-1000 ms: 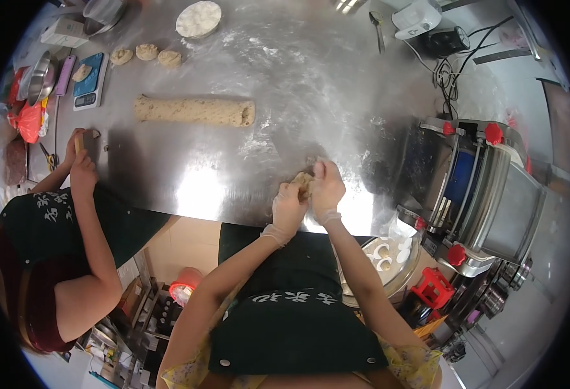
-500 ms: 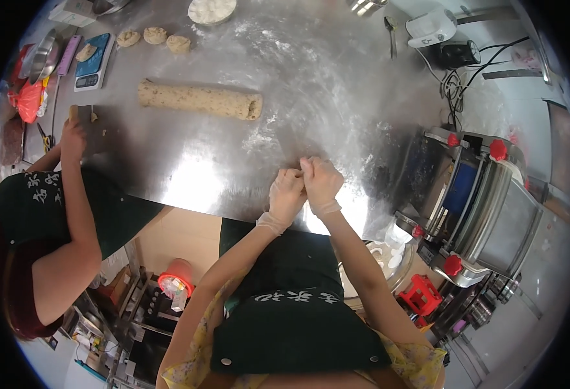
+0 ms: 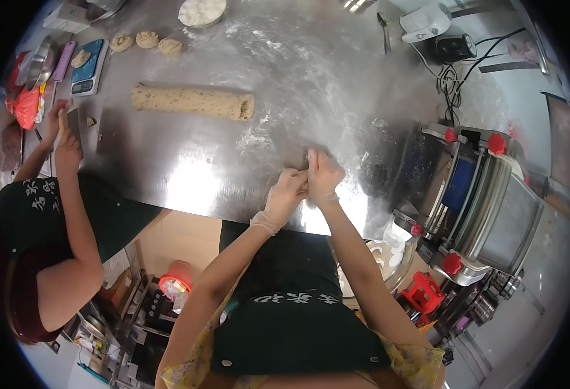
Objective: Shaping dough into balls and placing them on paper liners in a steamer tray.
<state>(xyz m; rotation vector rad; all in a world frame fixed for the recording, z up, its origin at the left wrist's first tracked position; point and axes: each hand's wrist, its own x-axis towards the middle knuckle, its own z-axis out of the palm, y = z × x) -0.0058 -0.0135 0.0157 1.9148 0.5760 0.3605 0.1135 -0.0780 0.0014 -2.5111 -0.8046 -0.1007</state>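
Close to the near edge of the steel table, my left hand (image 3: 287, 192) and my right hand (image 3: 324, 176) meet, both in clear plastic gloves. Their fingers are curled and pressed together. Whatever lies between them is hidden by the fingers. Farther off to the left lies a thick speckled log of dough (image 3: 193, 102), its right end cut flat. Beyond it sit several small dough pieces (image 3: 147, 39), and another dough piece (image 3: 81, 58) rests on a blue-topped scale (image 3: 88, 68).
A co-worker's hands (image 3: 68, 139) at the left hold a scraper (image 3: 72, 129) with a wooden grip. A bowl of flour (image 3: 202, 11) stands at the back. To my right is a metal rolling machine (image 3: 473, 201) with red knobs. Cables (image 3: 450, 87) and a spoon (image 3: 384, 34) lie far right.
My right hand's fingers have shifted and lifted slightly, while both hands stay together. The co-worker has brought a second hand to the scraper and drawn it left. The view has shifted slightly.
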